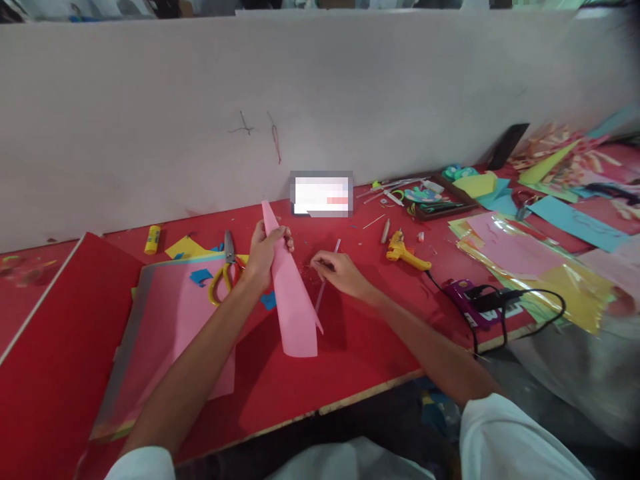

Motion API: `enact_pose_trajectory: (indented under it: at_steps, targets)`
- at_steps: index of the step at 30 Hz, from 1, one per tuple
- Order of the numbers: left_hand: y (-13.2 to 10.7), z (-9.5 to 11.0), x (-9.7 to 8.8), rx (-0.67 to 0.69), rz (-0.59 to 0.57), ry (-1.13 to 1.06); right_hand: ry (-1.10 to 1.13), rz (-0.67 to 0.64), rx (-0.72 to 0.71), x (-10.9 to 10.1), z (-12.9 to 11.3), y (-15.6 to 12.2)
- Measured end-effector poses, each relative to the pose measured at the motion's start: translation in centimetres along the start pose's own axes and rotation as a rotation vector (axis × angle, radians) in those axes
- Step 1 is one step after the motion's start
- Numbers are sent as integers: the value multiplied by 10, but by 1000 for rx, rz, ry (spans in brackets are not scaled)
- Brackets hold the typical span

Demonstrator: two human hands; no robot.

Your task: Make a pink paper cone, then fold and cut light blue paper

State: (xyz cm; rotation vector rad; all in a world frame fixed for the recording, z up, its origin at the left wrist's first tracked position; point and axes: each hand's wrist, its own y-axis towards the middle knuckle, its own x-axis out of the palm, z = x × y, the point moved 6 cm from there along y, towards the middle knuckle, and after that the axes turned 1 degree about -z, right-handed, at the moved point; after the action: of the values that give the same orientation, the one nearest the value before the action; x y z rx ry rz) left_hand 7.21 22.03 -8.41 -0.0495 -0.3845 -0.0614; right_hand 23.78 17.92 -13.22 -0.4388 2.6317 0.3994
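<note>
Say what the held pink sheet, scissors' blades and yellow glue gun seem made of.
Held sheet: probably matte paper or thin card, from its smooth curl.
Scissors' blades: likely metal, grey with dull sheen.
Glue gun: apparently smooth plastic, from its even yellow moulding.

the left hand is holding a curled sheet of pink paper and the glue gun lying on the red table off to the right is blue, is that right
Not quite: the glue gun is yellow, not blue, as the head view shows. The left hand does hold the curled pink paper, and the gun lies on the red table off to the right.
</note>
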Motion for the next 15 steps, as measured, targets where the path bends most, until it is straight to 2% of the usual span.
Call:
enact_pose_trajectory:
  at_steps: [3, 5, 7, 9, 12, 13, 15]
  targets:
    - [2, 7, -3, -25, 7, 54, -373, 22, 20, -18, 4, -2]
    - [3, 12, -4, -21, 10, 72, -587, 34, 78, -40, 9, -9]
    - [3, 16, -6, -13, 16, 77, -774, 124, 169, -76, 14, -22]
    - [3, 18, -6, -9, 21, 77, -947, 236, 325, -117, 23, -42]
    - [4, 17, -7, -17, 20, 71, -1093, 346, 543, -164, 40, -75]
    - [4, 17, -7, -19, 21, 70, -1104, 348, 600, -172, 47, -84]
    - [5, 14, -6, -30, 26, 74, -1068, 282, 683, -175, 62, -96]
